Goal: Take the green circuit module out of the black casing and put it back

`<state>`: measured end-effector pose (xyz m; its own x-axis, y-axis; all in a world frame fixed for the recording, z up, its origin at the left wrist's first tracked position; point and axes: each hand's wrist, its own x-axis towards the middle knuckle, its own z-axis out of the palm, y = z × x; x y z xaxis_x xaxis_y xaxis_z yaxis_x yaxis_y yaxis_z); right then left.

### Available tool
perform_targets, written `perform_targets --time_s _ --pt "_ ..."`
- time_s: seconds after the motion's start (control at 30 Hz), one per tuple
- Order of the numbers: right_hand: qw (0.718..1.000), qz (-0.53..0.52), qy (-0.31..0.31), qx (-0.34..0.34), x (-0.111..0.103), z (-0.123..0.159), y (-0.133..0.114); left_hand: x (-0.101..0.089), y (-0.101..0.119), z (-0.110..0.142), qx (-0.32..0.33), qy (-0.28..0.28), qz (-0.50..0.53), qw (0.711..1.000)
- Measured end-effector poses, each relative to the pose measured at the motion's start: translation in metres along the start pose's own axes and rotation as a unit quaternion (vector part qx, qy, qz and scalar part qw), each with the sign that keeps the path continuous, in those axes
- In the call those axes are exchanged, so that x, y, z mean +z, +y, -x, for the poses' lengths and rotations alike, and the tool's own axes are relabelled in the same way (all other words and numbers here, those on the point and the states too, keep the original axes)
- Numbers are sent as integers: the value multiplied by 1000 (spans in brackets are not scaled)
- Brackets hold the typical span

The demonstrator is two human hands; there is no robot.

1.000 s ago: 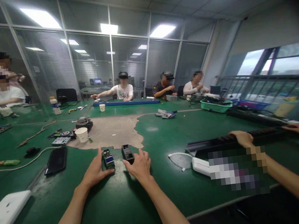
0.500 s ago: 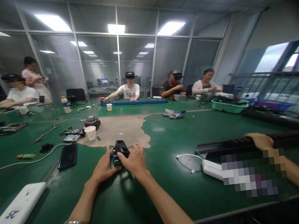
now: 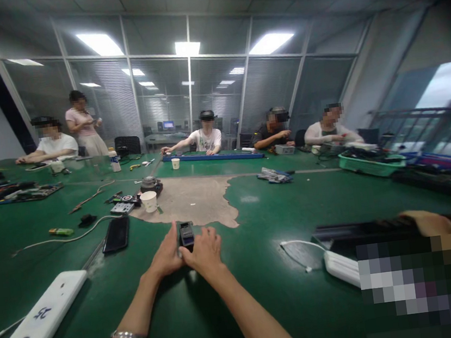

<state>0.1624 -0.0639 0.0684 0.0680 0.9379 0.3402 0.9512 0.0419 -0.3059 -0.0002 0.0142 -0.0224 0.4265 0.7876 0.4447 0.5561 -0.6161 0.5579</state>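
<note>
Both of my hands meet on the green table point(image 3: 257, 225) around a small black device point(image 3: 186, 233) with a grey top face. My left hand point(image 3: 166, 257) grips it from the left, thumb raised along its side. My right hand point(image 3: 205, 251) closes on it from the right, fingers curled. The small green circuit module seen earlier is hidden between my hands or under the black part; I cannot tell which.
A black phone point(image 3: 115, 234), a paper cup point(image 3: 149, 201) and small electronics lie at the left. A white flat device point(image 3: 34, 321) sits near left. A white power strip point(image 3: 342, 267) and a co-worker's hand point(image 3: 427, 221) are at the right. Several people sit round the far side.
My hands, which rested apart on two separate small parts, have come together; the black part was brought over the green module and both hands now clasp it. The camera turned left.
</note>
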Motion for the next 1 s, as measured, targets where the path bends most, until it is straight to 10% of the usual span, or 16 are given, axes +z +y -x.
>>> perform_targets --time_s 1.0 --pt "999 -40 34 12 20 4 2 -6 6 0 -13 -27 2 1000"
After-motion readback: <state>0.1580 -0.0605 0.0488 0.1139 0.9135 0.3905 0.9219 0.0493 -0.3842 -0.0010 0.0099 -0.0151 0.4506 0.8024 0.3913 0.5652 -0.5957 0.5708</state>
